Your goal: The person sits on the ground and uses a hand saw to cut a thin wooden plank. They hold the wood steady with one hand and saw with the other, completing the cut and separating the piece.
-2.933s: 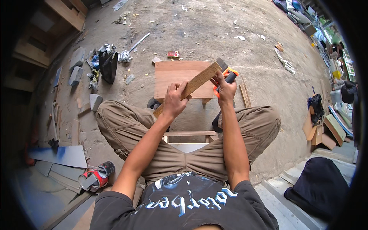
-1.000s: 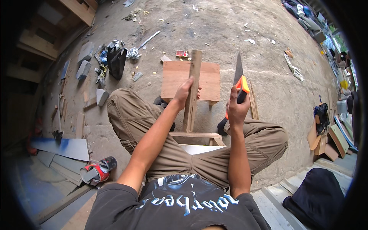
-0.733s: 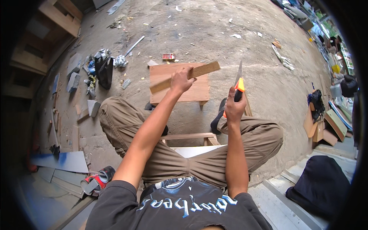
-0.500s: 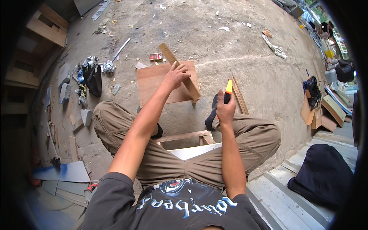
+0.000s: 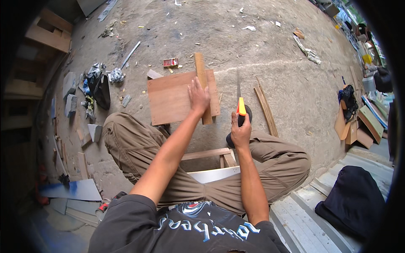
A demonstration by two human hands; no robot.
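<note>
Handsaw [image 5: 240, 101] being gripped by curled right hand [image 5: 241, 131]; wooden batten [image 5: 202, 74], on right side of plywood panel [image 5: 168, 99], being overlaid by left hand [image 5: 198, 96], fingers extended; batten probably light, stiff, best being clasped mid-length.

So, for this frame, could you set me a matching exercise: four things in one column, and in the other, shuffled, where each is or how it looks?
1. Handsaw
2. Wooden batten
3. Small box
4. Flat board

A. Red, on the floor beyond the low wooden table
B. White with a blue stain
C. Gripped in the right hand
D. Under the left hand, over the table

Pairs: 1-C, 2-D, 3-A, 4-B
</note>
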